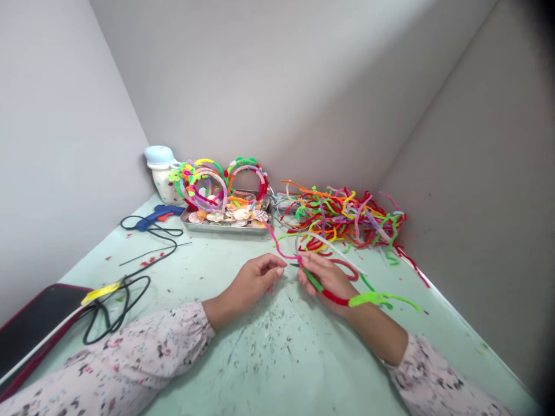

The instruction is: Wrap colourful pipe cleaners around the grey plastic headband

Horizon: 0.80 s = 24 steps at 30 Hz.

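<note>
My right hand [326, 278] is closed round a curved band wrapped in green and red pipe cleaner [333, 298]. A bright green fuzzy piece [368, 298] with loose ends sits at the band's near end, over my wrist. From my right fingertips a pink pipe cleaner [277, 245] bends up and left. My left hand [255, 278] is just left of it, fingers curled and thumb near the index finger; no object shows in it. Scissors with red handles [349, 269] lie partly hidden behind my right hand. A pale, thin band [336, 249] arcs behind that hand.
A metal tray [229, 229] holds shells and several wrapped headbands [247, 167]. Right of it is a heap of coloured pipe cleaners [347, 214]. At left are a blue glue gun [158, 216], its black cable [147, 283], a white cup [162, 179] and a dark tablet-like device [39, 318].
</note>
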### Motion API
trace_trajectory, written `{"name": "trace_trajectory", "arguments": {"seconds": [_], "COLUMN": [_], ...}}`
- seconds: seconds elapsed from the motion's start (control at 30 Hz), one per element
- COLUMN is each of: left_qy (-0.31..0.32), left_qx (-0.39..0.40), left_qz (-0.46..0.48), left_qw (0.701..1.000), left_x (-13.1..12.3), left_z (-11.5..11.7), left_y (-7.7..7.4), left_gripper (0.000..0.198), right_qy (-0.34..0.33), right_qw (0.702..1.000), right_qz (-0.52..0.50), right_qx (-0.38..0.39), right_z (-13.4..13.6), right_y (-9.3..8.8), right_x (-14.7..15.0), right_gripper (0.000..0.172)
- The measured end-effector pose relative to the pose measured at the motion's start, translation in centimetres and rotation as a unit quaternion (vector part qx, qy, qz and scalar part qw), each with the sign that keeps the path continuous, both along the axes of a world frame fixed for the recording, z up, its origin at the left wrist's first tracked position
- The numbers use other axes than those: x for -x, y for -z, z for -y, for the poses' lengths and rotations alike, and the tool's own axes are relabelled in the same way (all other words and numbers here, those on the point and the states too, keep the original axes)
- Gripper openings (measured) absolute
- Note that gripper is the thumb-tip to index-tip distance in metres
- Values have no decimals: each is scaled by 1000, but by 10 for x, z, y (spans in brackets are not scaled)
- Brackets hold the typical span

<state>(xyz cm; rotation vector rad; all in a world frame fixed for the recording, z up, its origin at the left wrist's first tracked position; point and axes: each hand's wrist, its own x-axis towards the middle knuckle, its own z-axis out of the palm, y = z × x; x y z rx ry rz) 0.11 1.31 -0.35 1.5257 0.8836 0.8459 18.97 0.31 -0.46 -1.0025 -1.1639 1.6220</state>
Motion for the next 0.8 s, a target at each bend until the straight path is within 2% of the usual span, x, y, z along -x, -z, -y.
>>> {"name": "trace_trajectory", "arguments": {"seconds": [0.1,0.3,0.43,0.57,0.8], "left_qy": [7,18,10,5,-11], "left_qx": [-14,-60,-52,-83,-133], "left_qz": [-17,-4,-30,-43,-81], "left_qw": [1000,998,998,996,988], "left_x": [1,2,3,4,3], "left_z": [4,9,5,4,6], "left_y": [-5,-15,-9,-3,-3], "left_gripper": [29,27,26,23,19], "right_qy": [-43,-84,-98,-98,-95], "right_qw": [998,989,987,986,986], "right_qz": [49,110,120,120,127], "right_qx": [-18,-55,-54,-58,-49], "right_z": [3,11,13,12,12], "right_y": [-1,-7,-9,-7,-9], "right_x": [3,8,9,9,10], "right_gripper": [25,25,24,23,23]}}
